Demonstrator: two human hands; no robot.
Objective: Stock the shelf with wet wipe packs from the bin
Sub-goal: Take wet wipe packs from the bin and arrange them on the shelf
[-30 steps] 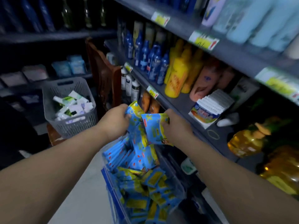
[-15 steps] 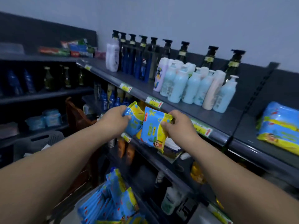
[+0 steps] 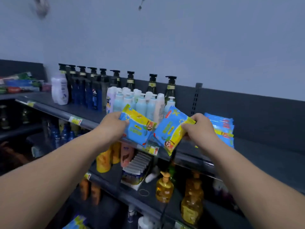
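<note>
The left hand (image 3: 113, 128) pinches one wet wipe pack (image 3: 137, 129) by its top edge. The right hand (image 3: 199, 129) pinches a second pack (image 3: 171, 133) by its yellow end. Both packs hang in the air just left of the pile (image 3: 222, 128) of the same packs, which lies on the top shelf (image 3: 267, 155). The second pack is nearest the pile, so I think it goes on first. Holding the edges leaves the flat sides free to lay down. The pale bottles (image 3: 142, 104) stand left of the pile and could get bumped.
</note>
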